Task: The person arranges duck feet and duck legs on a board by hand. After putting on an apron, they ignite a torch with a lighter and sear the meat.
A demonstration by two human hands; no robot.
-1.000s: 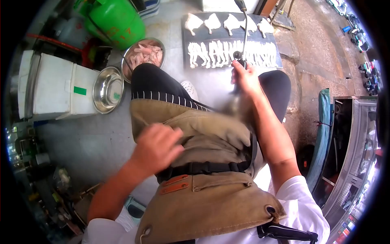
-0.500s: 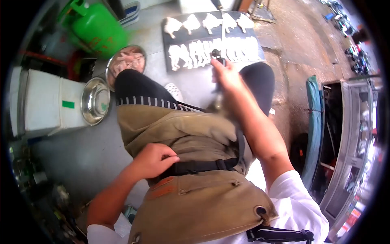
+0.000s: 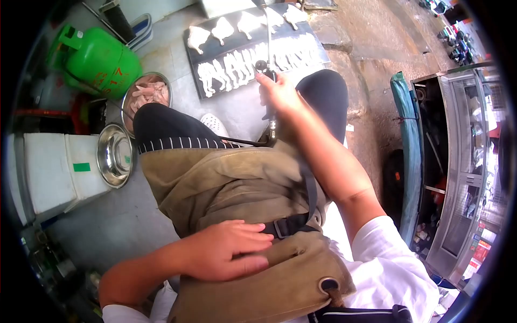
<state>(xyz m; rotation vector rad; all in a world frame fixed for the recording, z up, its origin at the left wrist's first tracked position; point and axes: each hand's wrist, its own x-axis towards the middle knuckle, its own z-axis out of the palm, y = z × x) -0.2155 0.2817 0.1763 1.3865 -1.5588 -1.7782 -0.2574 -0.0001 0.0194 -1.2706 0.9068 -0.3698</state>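
Observation:
My right hand [image 3: 283, 97] is closed around the dark handle of a gas torch [image 3: 269, 40], whose long thin metal tube reaches forward. A hose fitting hangs below the grip. Under the tube lies a dark tray [image 3: 215, 50] on the floor. Pale poultry legs [image 3: 222, 30] line its far side, with a row of slender pale pieces, apparently chicken feet [image 3: 232, 70], nearer me. Brightness hides whether a flame burns. My left hand [image 3: 229, 250] rests on my brown apron [image 3: 215, 177] near the black belt buckle [image 3: 283, 227], fingers stretched and holding nothing.
At left stand a green gas cylinder [image 3: 99, 62], a metal bowl of pinkish pieces [image 3: 149, 94], a shiny steel bowl [image 3: 114, 156] and white boxes [image 3: 51, 172]. A metal-framed cabinet [image 3: 458, 172] and a rolled blue-green cover [image 3: 405, 156] are at right.
My left hand has moved from the belt's side onto the apron front, its fingers now extended. The view has shifted, and my right hand still grips the torch over the tray.

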